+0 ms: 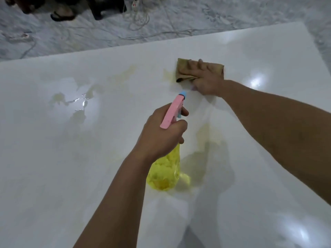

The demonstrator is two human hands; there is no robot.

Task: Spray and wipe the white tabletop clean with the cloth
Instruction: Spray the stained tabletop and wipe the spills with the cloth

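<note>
Left hand: our left hand (162, 133) sits near the centre of the view, fingers curled round the neck of the spray bottle (165, 169), one finger on the trigger.
Right hand: our right hand (206, 77) lies at about 1 o'clock from the left hand, palm down, fingers spread flat over the cloth (184, 68), thumb tucked against the cloth's near edge.
Hand spacing: the two hands are apart, with bare tabletop between them.
Spray bottle: yellow translucent body, pink trigger head (172, 111), blue nozzle tip (183, 94). The nozzle points toward 1 o'clock, at the right hand. The body hangs at 6 o'clock below the left hand; we cannot tell whether its base touches the tabletop.
Cloth: tan, crumpled, pressed onto the tabletop under the right hand, toward the far edge.
Tabletop: white, glossy tabletop (62, 167), fills most of the view.
Wet areas: a yellowish film (125, 76) lies at 9 o'clock from the cloth; a pale puddle (78, 101) lies at 10 o'clock from the left hand; a yellow tint (204, 140) lies at 3 o'clock from the bottle.
Floor: grey marbled floor (215, 11) at 12 o'clock beyond the tabletop, with white cables (141, 20) and a sandalled foot (62, 14).
</note>
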